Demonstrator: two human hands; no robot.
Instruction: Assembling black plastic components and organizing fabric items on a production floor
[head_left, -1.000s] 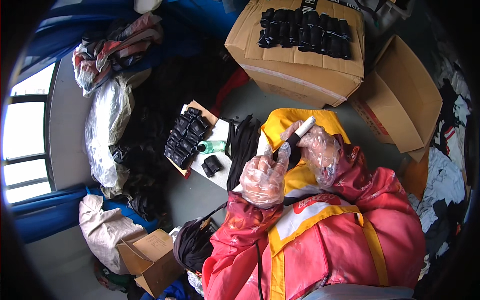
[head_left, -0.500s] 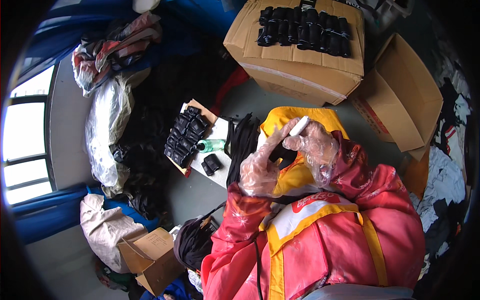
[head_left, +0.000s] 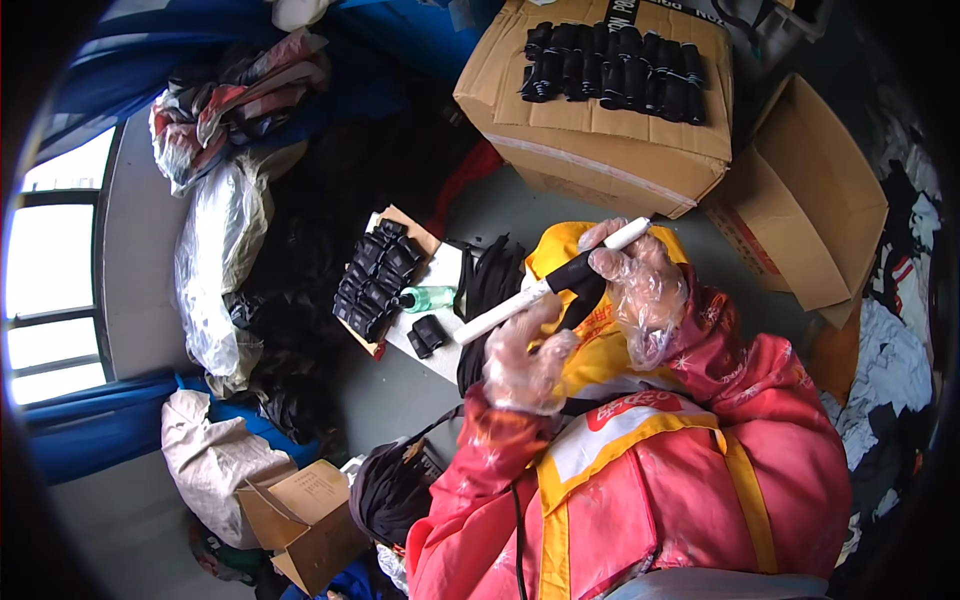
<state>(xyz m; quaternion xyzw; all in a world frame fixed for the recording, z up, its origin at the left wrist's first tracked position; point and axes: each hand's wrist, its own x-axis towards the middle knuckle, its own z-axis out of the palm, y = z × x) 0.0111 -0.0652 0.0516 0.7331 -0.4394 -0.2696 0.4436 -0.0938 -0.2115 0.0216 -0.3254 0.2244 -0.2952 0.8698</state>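
Observation:
A white rod [head_left: 500,313] runs slantwise across my lap, with black fabric [head_left: 570,273] wound round its middle. A loose end of the black strip [head_left: 588,305] hangs down between my hands. My right hand [head_left: 648,285], in a clear plastic glove, grips the rod near its upper right end. My left hand [head_left: 525,360], gloved the same way, is just below the rod's lower part. Its thumb and fingers are curved but apart, with the fingers close against the rod. Under the hands lies yellow cloth [head_left: 555,242] over my lap.
Left of my lap, a white board [head_left: 440,270] carries several black rolls [head_left: 378,280], a green bottle [head_left: 430,298] and black strips [head_left: 490,275]. More black rolls [head_left: 615,75] sit on a large carton [head_left: 590,140] ahead. An open carton [head_left: 810,190] stands right, beside heaped cloth [head_left: 885,350].
The rod has swung from pointing away to lying crosswise, exposing its length and the black wrap. My left hand's fingers have moved off its upper end and down toward me.

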